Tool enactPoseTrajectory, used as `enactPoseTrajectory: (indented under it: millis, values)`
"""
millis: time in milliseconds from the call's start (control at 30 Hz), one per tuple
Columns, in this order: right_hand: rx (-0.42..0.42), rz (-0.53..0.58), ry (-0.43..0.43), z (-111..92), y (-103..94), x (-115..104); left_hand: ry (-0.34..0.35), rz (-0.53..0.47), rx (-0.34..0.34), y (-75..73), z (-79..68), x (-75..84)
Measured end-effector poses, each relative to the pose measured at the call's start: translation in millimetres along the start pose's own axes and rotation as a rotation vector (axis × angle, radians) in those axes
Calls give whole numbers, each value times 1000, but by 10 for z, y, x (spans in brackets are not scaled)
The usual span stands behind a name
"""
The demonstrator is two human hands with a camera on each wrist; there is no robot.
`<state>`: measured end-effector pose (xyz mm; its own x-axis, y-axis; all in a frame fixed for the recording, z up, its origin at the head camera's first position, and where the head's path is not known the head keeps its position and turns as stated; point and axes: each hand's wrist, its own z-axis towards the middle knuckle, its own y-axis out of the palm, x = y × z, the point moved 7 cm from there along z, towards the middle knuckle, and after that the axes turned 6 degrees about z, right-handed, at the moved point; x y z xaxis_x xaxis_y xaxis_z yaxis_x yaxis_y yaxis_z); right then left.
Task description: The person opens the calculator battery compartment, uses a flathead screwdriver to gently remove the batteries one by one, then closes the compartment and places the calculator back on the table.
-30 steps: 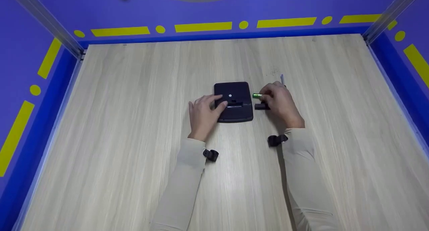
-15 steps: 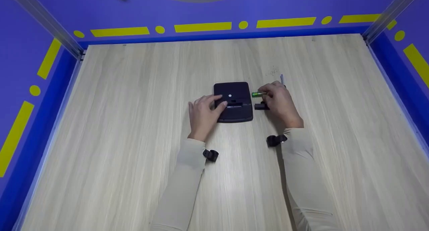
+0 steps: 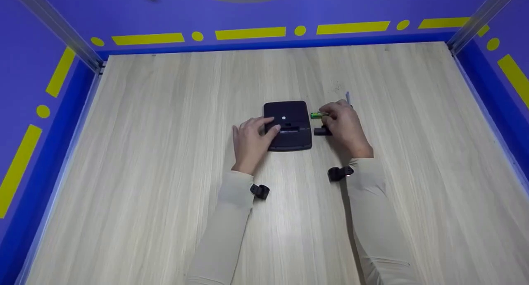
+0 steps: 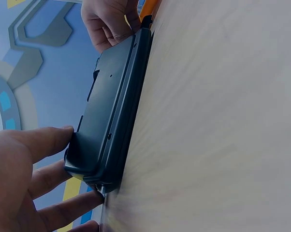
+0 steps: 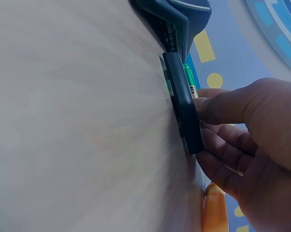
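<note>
Battery (image 3: pixel 316 115), small and green, is pinched btw. thumb and fingers of R hand (image 3: pixel 343 122), just to the right of dark flat device (image 3: pixel 289 111); its free end points to the device edge but does not touch it. L hand (image 3: pixel 252 138) has thumb and index apart, their tips resting on left part of the device, so prob. it steadies the thing on the table (image 3: pixel 165 153). Step in hand, I judge, is handling of the battery near the device; whether it goes in or came out, I cannot tell from this. Next move, IMO, calls for a light, exact grip w/ R fingers and a steady L hand, b/c the battery is small and its end must be directed well. About looks: device lies flat, prob. back side up, dark and smooth, w/ rounded corners, a small white spot and a dark slot (image 3: pixel 289 129) near the L thumb. Battery has shiny green wrap; the rest of it is hidden by fingers. Small dark part (image 3: pixel 320 131), maybe a cover, lies under R fingers; if they touch it, pics don't show clearly. Orange handle (image 5: pixel 215 212) is also near R hand, only partly visible.
</note>
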<state>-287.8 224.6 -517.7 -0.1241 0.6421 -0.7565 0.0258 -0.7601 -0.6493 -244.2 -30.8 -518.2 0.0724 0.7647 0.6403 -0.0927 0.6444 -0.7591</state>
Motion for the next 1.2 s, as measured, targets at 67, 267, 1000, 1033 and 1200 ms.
enactPoseTrajectory:
  millis: [67,267,1000,1033,1200]
  values:
    - [-4,1,1,-3,-3,-2,-1,-4,0,-1,1,0]
    - [-34,75,18,-23,-34,3,-4,1,0,4,3,-10]
    - [-201,13,96,-142,-185,-58,-7,2,2,1,-1,0]
    - [-214,8,95,-144,-175,-57,-6,2,0,1,-1,-2]
    - [-250,1,93,-151,-130,-65,-1,11,-5,1,-2,-3]
